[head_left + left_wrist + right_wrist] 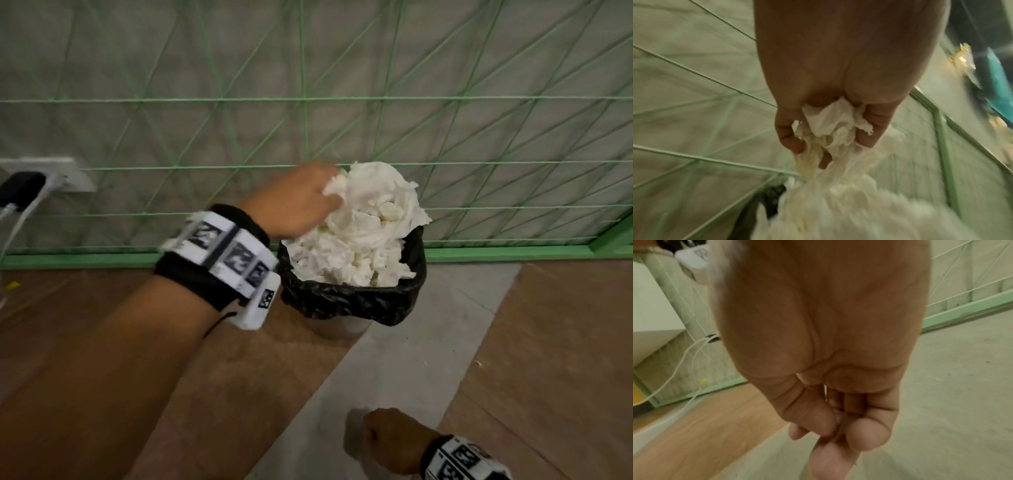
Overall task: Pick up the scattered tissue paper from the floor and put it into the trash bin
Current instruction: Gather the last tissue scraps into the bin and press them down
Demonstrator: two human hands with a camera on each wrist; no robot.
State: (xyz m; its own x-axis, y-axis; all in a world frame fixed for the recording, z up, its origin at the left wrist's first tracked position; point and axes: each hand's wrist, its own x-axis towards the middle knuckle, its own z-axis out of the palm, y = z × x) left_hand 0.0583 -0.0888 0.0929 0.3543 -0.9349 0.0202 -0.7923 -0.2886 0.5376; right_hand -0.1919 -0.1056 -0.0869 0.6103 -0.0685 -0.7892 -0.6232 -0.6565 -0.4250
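A small bin lined with a black bag stands on the floor against the green fence. It is heaped above its rim with crumpled white tissue paper. My left hand is at the top left of the heap, and its fingers grip a wad of tissue. In the left wrist view the left hand has thumb and fingers curled round that wad right above the pile. My right hand hangs low in front of the bin over the grey floor. Its fingers are curled into the palm and hold nothing.
A green wire fence with a green base rail runs behind the bin. A wall outlet with plugs and white cables is at the far left. The floor is brown wood with a grey strip.
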